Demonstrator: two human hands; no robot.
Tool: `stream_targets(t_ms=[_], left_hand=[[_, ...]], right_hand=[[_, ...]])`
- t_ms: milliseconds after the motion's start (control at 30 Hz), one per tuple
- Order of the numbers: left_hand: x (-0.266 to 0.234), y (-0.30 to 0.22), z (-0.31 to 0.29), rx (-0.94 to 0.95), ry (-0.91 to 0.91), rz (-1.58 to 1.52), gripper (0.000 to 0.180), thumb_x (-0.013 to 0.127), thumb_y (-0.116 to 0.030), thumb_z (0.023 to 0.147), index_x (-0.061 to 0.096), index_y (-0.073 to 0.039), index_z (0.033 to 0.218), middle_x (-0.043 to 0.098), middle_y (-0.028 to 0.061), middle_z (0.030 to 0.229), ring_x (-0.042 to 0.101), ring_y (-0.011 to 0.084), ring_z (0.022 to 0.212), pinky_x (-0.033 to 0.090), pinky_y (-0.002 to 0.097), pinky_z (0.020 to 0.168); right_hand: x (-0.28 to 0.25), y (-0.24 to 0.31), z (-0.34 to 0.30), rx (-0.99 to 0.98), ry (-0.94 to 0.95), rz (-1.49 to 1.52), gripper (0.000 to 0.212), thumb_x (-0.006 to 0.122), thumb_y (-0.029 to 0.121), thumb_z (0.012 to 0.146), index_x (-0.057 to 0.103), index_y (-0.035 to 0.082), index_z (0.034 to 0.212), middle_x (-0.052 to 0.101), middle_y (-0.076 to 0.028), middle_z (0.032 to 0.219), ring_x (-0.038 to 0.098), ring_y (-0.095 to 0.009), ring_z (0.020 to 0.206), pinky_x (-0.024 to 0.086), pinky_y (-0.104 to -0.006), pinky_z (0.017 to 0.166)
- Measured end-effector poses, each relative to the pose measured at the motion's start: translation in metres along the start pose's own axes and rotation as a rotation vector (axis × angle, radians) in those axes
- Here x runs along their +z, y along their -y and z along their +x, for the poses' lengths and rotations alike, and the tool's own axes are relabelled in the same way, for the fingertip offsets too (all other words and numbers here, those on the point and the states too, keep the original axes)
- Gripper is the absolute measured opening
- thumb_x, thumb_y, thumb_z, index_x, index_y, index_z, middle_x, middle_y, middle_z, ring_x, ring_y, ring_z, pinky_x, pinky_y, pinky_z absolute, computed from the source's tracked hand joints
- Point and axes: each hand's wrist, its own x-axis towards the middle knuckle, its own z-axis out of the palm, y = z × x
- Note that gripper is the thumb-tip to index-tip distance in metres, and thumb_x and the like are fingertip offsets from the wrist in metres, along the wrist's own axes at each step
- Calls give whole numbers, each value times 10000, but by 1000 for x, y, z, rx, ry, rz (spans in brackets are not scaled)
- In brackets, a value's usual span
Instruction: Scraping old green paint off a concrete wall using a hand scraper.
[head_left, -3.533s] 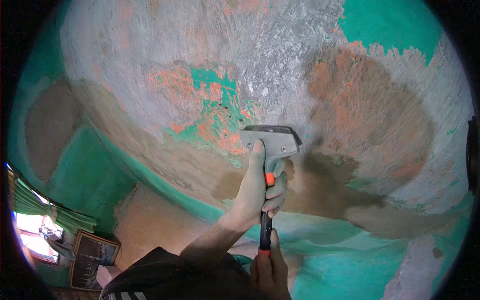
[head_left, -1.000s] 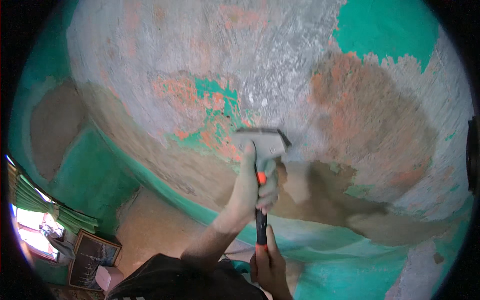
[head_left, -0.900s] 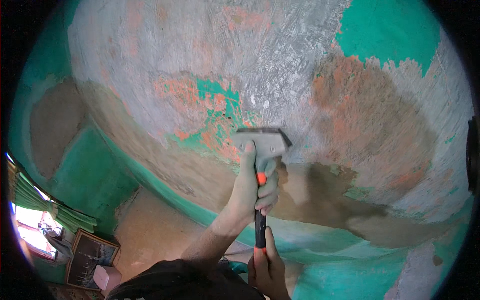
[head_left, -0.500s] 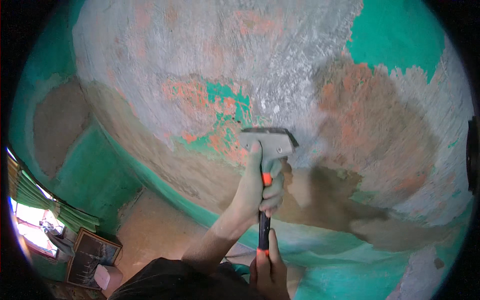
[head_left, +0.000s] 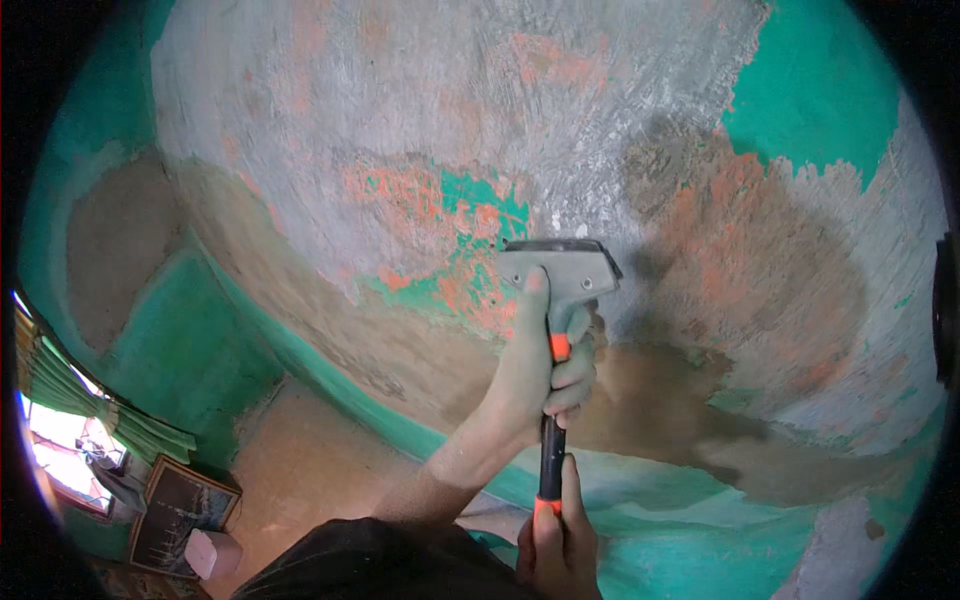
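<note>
A long-handled scraper (head_left: 558, 272) with a wide grey head, dark blade and black-and-orange handle is held up against the wall (head_left: 450, 90). My left hand (head_left: 545, 365) wraps round the upper handle, its thumb pressed flat on the scraper's head. Lower down, my right hand (head_left: 560, 545) grips the handle's end, partly cut off by the lower edge. Whether the blade touches the wall I cannot tell for sure. Just left of the blade is a patch of green and orange paint (head_left: 470, 215). Bare grey plaster with whitish scrape marks surrounds the head.
A larger green paint area (head_left: 815, 90) lies at the upper right, above a brown stained patch (head_left: 750, 270). At the lower left are a window with a green curtain (head_left: 140, 425), a framed picture (head_left: 180, 515) and a pale pink bin (head_left: 213, 553) on the tan floor (head_left: 310, 450).
Both hands and the scraper have shifted to the right in the picture, with the head slightly higher. The wall pattern has also slid a little right as the view moved. The grips are unchanged.
</note>
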Motion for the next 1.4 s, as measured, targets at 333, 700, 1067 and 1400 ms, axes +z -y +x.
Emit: stream_targets(t_ms=[333,700,1067,1400], left_hand=[[5,-11,2,34,76,-80,565,306,-672,935,436,-166,720,255,-55,424,243,84,252,224,242,235],[7,-38,9,121,119,-116,561,336,-676,927,452,-165,726,272,-65,426,250,79,257,236,232,242],[-24,-41,-5,-53,-13,286,599,262,-717,914,406,-167,727,264,-50,446,219,77,284,238,239,263],[-16,-61,-3,-63,56,421,587,214,-698,933,371,-170,730,254,-55,470,220,71,316,237,251,304]], right_hand=[[-1,36,12,46,34,5,543,361,153,1026,159,78,1525,381,47,550,298,-38,431,292,-212,424],[3,54,30,40,118,77,547,370,217,1036,160,104,1529,387,46,547,316,-46,427,324,-212,429],[62,-8,21,144,22,266,632,324,188,1012,-43,57,1509,409,-19,561,347,-84,394,342,-233,377],[77,-15,25,44,14,344,638,337,194,1012,-44,110,1518,394,-20,568,337,-84,390,328,-244,363]])
